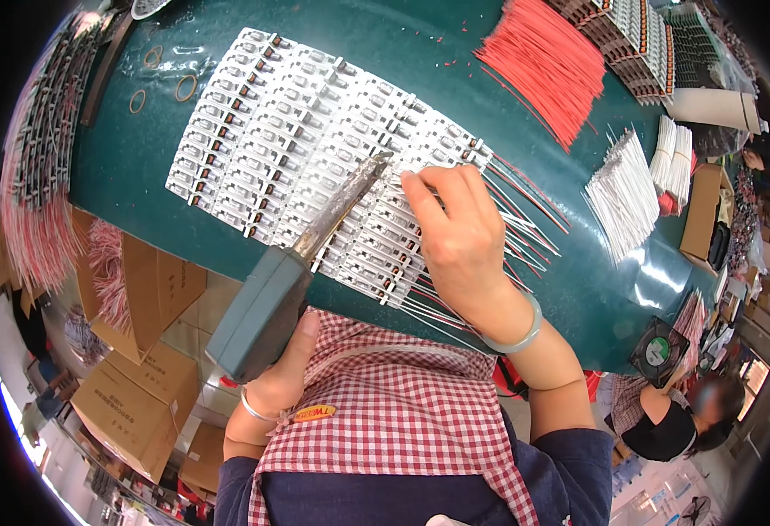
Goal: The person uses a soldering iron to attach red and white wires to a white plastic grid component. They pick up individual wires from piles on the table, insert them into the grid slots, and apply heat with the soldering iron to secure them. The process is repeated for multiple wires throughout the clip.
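Observation:
My left hand (290,361) grips a soldering iron (262,307) with a blue-grey box-shaped handle and a long, stained metal barrel. Its tip rests at or just above a panel of white circuit boards (267,131), joined in rows with small metal and dark parts. Close to that tip, the fingers of my right hand (466,232) are pinched together over the boards; what they hold, if anything, is hidden. Red and white wires (516,230) stick out from the panel's right edge, some running under my right hand and wrist.
A pile of red wires (547,66) lies at the far right of the green table (153,232), with white wires (623,197) nearer. Rubber bands (186,87) lie far left. Stacked wired boards (47,167) line the left edge. A small black fan (659,351) sits right, near a co-worker (666,421).

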Available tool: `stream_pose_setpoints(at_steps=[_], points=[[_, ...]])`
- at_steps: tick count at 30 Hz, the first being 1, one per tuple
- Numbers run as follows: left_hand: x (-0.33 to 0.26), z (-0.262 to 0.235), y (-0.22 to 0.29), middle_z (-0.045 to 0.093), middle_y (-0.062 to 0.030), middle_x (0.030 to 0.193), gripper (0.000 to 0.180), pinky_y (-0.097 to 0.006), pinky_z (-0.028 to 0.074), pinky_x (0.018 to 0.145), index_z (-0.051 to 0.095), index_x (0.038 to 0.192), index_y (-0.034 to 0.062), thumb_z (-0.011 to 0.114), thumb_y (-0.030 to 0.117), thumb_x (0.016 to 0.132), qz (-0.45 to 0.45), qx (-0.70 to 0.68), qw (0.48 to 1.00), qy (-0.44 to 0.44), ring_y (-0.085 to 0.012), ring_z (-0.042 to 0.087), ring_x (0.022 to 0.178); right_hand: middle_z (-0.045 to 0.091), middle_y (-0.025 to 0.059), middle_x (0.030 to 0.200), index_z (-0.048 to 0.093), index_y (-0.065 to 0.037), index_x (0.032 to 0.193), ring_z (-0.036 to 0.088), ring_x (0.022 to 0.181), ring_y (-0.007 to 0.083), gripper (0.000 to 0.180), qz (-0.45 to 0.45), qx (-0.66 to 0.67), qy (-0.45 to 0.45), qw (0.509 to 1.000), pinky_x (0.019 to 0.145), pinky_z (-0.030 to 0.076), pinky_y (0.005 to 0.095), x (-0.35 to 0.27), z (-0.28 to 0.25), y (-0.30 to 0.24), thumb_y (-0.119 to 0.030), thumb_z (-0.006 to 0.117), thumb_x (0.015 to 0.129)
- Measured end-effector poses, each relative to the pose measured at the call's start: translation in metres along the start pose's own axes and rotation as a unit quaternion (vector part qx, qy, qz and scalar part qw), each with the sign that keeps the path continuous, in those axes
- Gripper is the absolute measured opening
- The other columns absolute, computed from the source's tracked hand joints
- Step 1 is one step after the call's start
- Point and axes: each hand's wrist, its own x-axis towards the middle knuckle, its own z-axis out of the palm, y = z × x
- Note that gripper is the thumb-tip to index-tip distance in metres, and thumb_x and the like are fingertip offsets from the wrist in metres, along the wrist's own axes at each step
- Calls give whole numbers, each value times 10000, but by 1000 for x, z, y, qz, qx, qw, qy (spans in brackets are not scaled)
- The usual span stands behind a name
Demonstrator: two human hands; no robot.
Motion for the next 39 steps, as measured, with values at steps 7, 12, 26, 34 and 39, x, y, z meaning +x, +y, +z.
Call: stream_pose_setpoints(at_steps=[7, 12, 26, 34, 39], points=[[10, 6, 3, 706, -124, 983, 278, -303, 535, 747, 688, 1084, -31, 750, 19, 818, 92, 87, 992, -4, -196, 679, 823, 594, 106, 926, 666, 55, 984, 568, 817, 249, 307, 1, 32, 37, 999, 644, 480, 334, 2, -8, 4, -17, 636, 688], [19, 10, 0, 703, -148, 935, 263, -289, 537, 674, 691, 1013, -52, 759, -31, 759, 133, 118, 984, 0, -205, 683, 752, 597, 100, 895, 670, 43, 975, 569, 796, 246, 297, 3, 16, 47, 999, 649, 475, 335, 5, -2, 12, -7, 642, 684], [28, 17, 11, 660, -126, 863, 197, -281, 508, 606, 658, 922, -45, 741, -55, 744, 178, 186, 966, -33, -213, 652, 675, 589, 102, 882, 672, 62, 952, 563, 785, 248, 285, 0, -3, 33, 999, 661, 485, 341, 6, 4, 13, -6, 643, 677], [21, 9, -2, 656, -128, 856, 221, -296, 512, 614, 669, 957, -33, 749, -25, 752, 155, 176, 971, -47, -228, 656, 693, 588, 106, 884, 671, 65, 943, 556, 777, 249, 281, -2, -7, 31, 1000, 657, 486, 341, 6, 3, 13, -9, 644, 673], [18, 9, 5, 676, -149, 921, 270, -312, 534, 681, 679, 1019, -40, 761, 14, 768, 122, 141, 982, 7, -245, 673, 753, 591, 104, 890, 670, 59, 943, 560, 781, 248, 273, 0, -7, 33, 999, 657, 486, 341, 5, 5, 13, -8, 641, 679]])
